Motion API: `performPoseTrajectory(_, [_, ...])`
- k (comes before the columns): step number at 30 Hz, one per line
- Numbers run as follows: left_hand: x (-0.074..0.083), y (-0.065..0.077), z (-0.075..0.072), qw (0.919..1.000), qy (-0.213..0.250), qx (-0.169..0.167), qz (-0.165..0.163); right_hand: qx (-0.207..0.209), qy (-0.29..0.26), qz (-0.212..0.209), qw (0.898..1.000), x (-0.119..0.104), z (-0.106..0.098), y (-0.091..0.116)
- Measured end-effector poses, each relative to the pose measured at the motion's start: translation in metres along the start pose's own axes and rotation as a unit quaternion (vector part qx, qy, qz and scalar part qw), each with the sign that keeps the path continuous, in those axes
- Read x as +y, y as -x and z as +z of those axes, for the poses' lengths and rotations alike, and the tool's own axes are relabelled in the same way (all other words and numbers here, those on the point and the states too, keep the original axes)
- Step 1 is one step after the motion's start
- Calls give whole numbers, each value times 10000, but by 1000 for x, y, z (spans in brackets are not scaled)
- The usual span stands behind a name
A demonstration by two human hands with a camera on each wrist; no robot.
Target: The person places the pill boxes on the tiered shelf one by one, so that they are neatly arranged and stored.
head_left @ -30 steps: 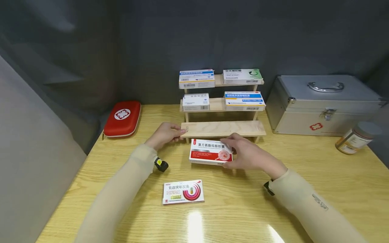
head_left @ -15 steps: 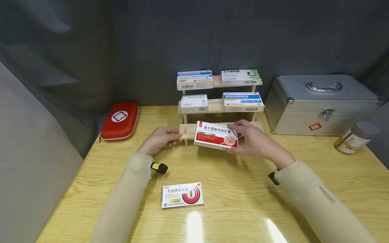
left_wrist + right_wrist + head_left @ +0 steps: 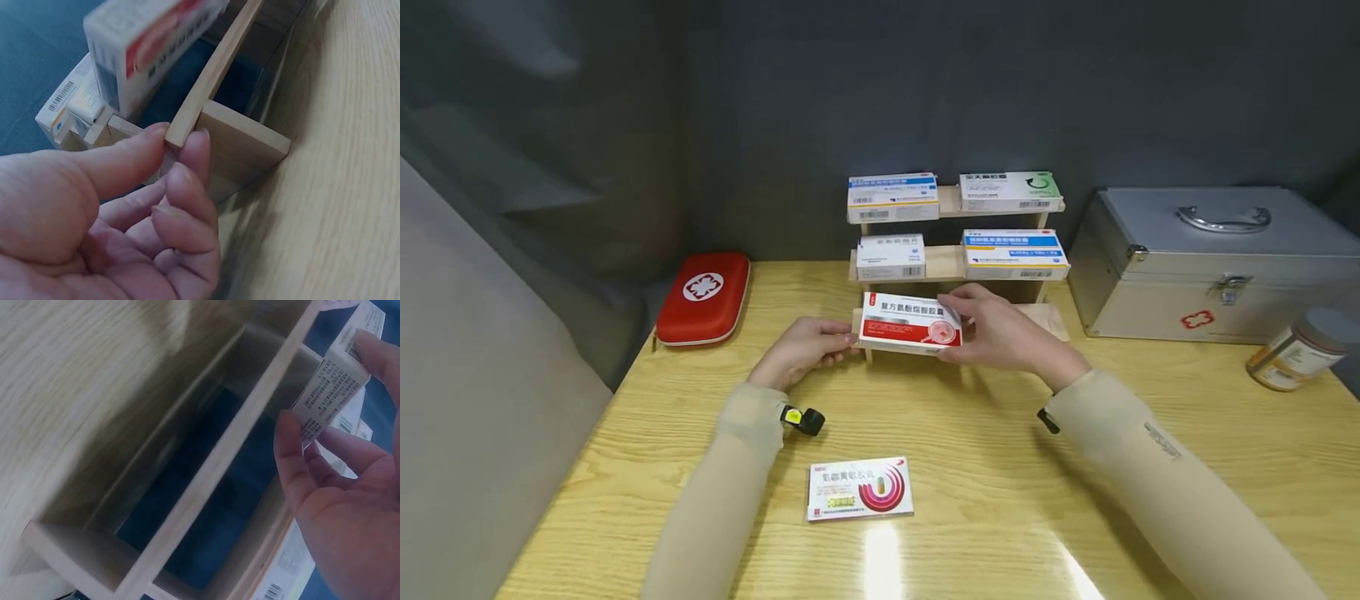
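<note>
My right hand (image 3: 1003,333) grips the right end of a white-and-red medicine box (image 3: 898,323), thumb at the lower edge and fingers at the upper edge. The box is tilted, its printed face up, above the left part of the lowest board of a three-tier wooden rack (image 3: 945,263). In the left wrist view, a gap shows between the box (image 3: 159,47) and the board (image 3: 203,87). My left hand (image 3: 808,350) pinches that board's left end between thumb and index finger; its other fingers are curled. The right wrist view shows the box's printed side (image 3: 331,387) between thumb and fingers.
Two medicine boxes stand on the top tier and two on the middle tier. A flat pink-and-white medicine box (image 3: 861,489) lies on the table in front. A red first-aid case (image 3: 703,300) is at left; a silver metal case (image 3: 1210,267) and a capped bottle (image 3: 1296,354) are at right.
My right hand has lifted the white-and-red box from in front of the rack to above the lowest board, then shifted it left. My left hand keeps its pinch on the board's end.
</note>
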State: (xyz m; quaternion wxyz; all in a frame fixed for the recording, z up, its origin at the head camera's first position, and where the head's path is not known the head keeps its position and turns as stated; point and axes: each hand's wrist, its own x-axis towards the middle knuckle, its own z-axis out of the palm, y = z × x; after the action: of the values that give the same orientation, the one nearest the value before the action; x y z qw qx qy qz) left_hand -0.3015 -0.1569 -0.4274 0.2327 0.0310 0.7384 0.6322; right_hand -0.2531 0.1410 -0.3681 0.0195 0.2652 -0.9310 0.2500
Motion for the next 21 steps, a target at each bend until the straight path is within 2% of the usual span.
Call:
performPoseTrajectory(9, [1,1,0,9994,-354,-60,13,-223,357,92,9991,6,7,-9])
performPoseTrajectory(21, [6,4,-3,9989,-418,-189,106,-454,432,121,9980,9,9,-20])
